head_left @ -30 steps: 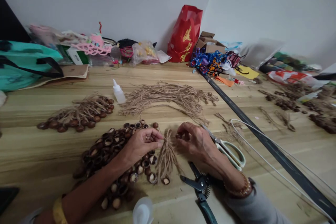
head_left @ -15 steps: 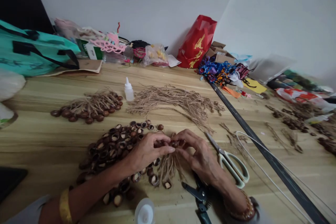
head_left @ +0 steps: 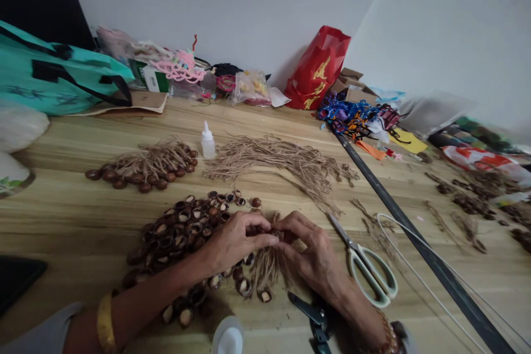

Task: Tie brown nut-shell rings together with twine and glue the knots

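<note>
My left hand and my right hand meet over the wooden table, fingertips pinched together on a small brown nut shell and jute twine. A short bundle of twine strands hangs below the fingers toward me. Under my left hand spreads a pile of halved nut shells. A larger heap of loose jute twine lies beyond the hands.
Scissors lie right of my right hand, pliers under its wrist. A small glue bottle stands beside a bunch of shells tied on twine. A white cap sits near the front edge. A teal bag, red bag and craft clutter line the wall.
My hands have come together: a second ago they were apart on either side of the twine bundle, now their fingertips touch on the shell. The view shifted left and down.
</note>
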Motion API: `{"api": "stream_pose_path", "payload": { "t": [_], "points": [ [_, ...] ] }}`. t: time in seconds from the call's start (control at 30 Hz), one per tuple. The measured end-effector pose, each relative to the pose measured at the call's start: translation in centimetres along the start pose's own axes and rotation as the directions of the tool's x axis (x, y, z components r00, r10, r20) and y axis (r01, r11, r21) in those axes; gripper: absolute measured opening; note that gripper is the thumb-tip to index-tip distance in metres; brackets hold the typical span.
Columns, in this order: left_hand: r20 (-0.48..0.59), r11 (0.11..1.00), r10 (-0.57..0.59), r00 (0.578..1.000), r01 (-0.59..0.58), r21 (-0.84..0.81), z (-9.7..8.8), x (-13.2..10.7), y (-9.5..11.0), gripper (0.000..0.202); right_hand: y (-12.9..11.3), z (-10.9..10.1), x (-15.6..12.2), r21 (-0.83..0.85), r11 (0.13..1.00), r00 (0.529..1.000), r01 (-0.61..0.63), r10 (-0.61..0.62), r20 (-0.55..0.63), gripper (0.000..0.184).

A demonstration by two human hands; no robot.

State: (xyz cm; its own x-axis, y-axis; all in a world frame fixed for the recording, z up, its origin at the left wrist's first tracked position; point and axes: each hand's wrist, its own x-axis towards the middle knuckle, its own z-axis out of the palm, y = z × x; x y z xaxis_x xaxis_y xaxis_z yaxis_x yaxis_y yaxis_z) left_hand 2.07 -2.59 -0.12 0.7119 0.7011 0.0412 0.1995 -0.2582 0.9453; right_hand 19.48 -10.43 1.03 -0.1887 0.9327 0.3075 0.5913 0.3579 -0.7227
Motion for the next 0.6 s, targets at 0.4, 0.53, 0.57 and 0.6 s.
{"api": "stream_pose_path", "payload": {
  "t": [0.4,0.53,0.57,0.6],
  "points": [
    [0.009,0.998,0.003,1.0,-0.004,0.057,0.18,-0.02,-0.86,0.022,-0.15,0.79,-0.02,0.008,1.0,0.999,-0.003,0.003,-0.049,0.017],
    [0.001,0.998,0.002,1.0,-0.002,0.063,0.07,0.0,-0.61,0.018,-0.1,0.65,0.04,-0.022,0.998,0.998,0.06,-0.061,-0.031,0.018],
    [-0.007,0.997,0.007,1.0,-0.006,0.07,0.04,-0.01,-0.46,0.017,-0.1,0.65,0.0,-0.036,0.997,0.997,0.074,-0.075,-0.03,0.018],
    [-0.011,0.997,0.019,1.0,-0.018,0.076,0.0,-0.02,-0.29,0.016,-0.1,0.67,-0.06,-0.05,0.995,0.996,0.084,-0.086,-0.032,0.018]
  ]
}}
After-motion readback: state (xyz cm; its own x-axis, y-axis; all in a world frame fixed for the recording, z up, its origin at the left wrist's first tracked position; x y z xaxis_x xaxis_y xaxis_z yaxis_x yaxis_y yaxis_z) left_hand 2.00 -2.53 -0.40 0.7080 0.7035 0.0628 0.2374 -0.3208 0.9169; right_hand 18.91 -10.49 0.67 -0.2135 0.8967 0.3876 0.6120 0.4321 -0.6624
